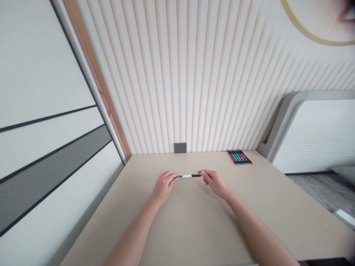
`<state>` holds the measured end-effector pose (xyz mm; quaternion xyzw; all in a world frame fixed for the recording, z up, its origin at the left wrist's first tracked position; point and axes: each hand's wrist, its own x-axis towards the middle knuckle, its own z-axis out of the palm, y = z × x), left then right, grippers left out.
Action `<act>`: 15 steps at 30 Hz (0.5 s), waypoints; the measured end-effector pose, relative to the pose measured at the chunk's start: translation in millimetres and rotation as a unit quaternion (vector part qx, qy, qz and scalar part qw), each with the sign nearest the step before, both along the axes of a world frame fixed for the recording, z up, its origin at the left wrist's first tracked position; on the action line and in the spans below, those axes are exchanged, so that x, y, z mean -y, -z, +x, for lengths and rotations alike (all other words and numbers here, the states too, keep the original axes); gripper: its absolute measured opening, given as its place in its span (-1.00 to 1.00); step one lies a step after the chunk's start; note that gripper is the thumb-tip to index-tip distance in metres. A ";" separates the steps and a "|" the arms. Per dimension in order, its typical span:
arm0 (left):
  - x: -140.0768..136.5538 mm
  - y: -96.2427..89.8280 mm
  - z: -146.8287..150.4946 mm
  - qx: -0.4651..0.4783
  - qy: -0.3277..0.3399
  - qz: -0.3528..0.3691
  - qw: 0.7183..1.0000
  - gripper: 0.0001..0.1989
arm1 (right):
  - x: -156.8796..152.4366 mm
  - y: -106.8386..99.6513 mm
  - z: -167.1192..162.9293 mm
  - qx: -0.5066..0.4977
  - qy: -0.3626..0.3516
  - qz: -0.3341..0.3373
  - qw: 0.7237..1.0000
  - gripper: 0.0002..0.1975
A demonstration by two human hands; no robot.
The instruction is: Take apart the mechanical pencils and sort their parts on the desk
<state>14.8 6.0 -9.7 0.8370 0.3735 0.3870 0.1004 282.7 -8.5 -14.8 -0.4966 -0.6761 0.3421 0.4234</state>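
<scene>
A white pen with black ends (187, 176) is held level, side to side, above the middle of the beige table (177, 221). My left hand (164, 186) is closed on its left end, thumb and fingers pinching it. At the pen's right, black end is my right hand (213, 181), its fingers curled and pinched at the tip. Whether anything small sits between the right fingertips is too fine to make out.
Several pens in red, blue and black (240, 157) lie side by side at the table's back right. A dark wall socket (180, 147) sits on the ribbed wall behind. A white cabinet (91, 177) borders the left, and a pale headboard (318, 129) the right.
</scene>
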 end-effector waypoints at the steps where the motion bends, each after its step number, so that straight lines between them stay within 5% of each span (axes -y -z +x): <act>1: 0.2 -0.2 0.0 0.000 -0.001 0.000 1.000 -0.81 | 0.2 -1.0 0.7 -0.006 -0.005 0.003 1.000 -0.57; 6: 1.0 0.0 0.0 0.007 0.008 0.002 1.000 -0.81 | 4.0 -5.8 1.3 -0.021 -0.048 -0.005 0.999 -0.58; 15: 0.2 1.4 0.3 0.013 0.023 0.013 1.000 -0.81 | 1.9 -0.4 0.2 0.025 -0.010 -0.012 1.000 -0.51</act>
